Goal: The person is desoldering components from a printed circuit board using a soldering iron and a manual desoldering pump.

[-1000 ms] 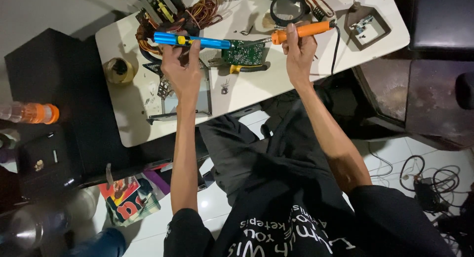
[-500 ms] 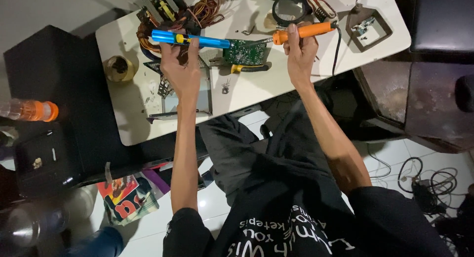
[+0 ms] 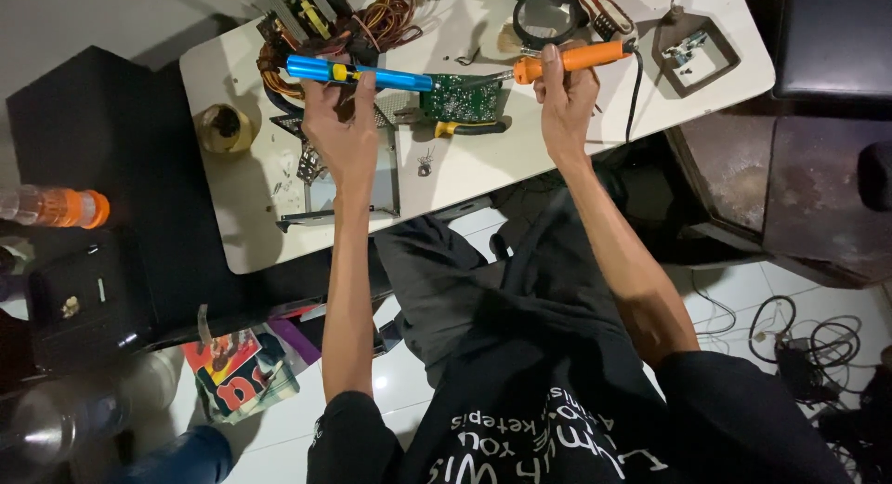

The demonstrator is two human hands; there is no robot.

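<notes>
A white tabletop is seen from above, tilted across the upper part of the view, with a black box-like unit standing off its left end on the floor side. On the tabletop, a flat metal chassis plate is laid near the near edge, partly covered by the left forearm. A green circuit board is placed beyond it, between the two hands, and a pair of yellow-handled pliers lies just beside the board's near edge. A tangle of orange and red wires is piled at the far left corner, and a round magnifier is set at the far edge.

A blue desoldering pump is held in the left hand, the fingers being closed around its barrel near the yellow button; its nozzle end is pointed at the left edge of the circuit board. An orange-handled soldering iron is gripped in the right hand, the fingers being wrapped round the handle, and its metal tip is directed at the board's right edge. Whether either tip touches the board cannot be told. A black cord is seen trailing from the iron's handle across the tabletop.
</notes>
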